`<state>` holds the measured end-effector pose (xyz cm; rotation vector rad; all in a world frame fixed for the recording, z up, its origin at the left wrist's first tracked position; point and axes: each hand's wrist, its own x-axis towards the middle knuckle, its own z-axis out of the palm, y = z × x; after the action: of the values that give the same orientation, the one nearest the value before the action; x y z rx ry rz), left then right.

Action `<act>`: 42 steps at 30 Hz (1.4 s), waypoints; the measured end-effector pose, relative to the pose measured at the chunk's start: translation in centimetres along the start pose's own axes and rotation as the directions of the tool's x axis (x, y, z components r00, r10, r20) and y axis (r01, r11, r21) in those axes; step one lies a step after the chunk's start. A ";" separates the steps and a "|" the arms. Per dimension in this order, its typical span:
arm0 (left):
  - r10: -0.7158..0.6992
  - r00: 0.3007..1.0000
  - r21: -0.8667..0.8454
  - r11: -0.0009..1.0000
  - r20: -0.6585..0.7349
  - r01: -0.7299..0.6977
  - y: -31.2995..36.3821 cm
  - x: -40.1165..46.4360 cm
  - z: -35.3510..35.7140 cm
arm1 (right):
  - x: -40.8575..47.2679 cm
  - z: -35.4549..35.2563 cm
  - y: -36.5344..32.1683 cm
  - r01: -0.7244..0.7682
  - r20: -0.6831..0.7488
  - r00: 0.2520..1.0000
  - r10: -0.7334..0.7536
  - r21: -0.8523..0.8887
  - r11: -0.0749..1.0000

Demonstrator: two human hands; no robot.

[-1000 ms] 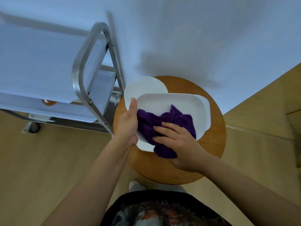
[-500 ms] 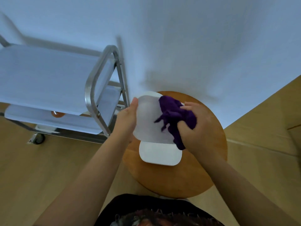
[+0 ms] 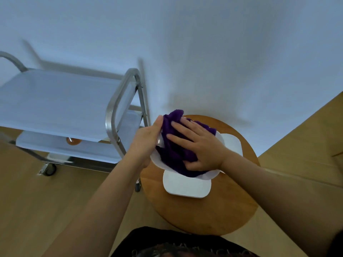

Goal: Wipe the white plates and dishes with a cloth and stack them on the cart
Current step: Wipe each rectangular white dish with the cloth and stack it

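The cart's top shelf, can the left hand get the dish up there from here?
Probably yes: the left hand holds the dish right beside the cart, nothing between.

- Wall (image 3: 204, 43): plain, pale blue-white.
- Floor (image 3: 37, 201): light wood.
- Round wooden stool (image 3: 213, 210): against the wall.
- Orange object (image 3: 72, 141): left of the stool.

Cart's top shelf (image 3: 55, 106) at left of frame lay bare and open from above. Its upright steel handle loop (image 3: 118, 108) stood between that shelf and the round stool (image 3: 204, 216) at centre right; wall (image 3: 204, 52) closed the upper frame.
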<state>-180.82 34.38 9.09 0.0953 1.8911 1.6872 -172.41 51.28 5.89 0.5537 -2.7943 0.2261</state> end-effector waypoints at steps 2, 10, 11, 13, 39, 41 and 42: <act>0.012 0.996 -0.016 1.000 -0.090 -0.014 0.7 0.2 -0.7 | -1.2 -0.4 1.3 -0.072 -0.033 0.997 0.071 -0.030 0.997; -0.086 0.957 -0.275 0.961 -0.275 0.008 1.1 1.1 -0.6 | -3.9 1.0 -2.8 -0.496 -0.064 0.838 0.541 0.320 0.807; -0.098 0.956 -0.298 0.955 -0.278 0.011 1.2 1.1 -0.3 | -3.8 1.4 -3.8 -0.504 -0.075 0.827 0.557 0.336 0.795; -0.129 0.957 -0.344 0.938 -0.261 0.033 1.4 0.9 0.8 | -3.1 2.2 -5.4 -0.523 -0.138 0.805 0.576 0.291 0.801; 0.063 0.963 -0.645 0.754 0.263 0.127 -0.3 -1.4 -0.3 | -1.9 -3.5 -5.2 -0.055 0.469 0.382 0.796 0.871 -0.487; 0.085 0.976 -0.548 0.835 0.200 0.040 0.7 -1.1 -1.4 | -2.9 -3.6 -4.8 -0.172 0.441 0.227 0.868 0.896 -0.410; 0.094 0.981 -0.484 0.875 0.171 0.000 1.2 -0.9 -2.0 | -3.3 -3.9 -4.6 -0.209 0.398 0.166 0.902 0.908 -0.363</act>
<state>-181.37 32.45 10.54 0.0984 1.2932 2.0551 -166.70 49.04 9.01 -1.1331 -1.3743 2.0988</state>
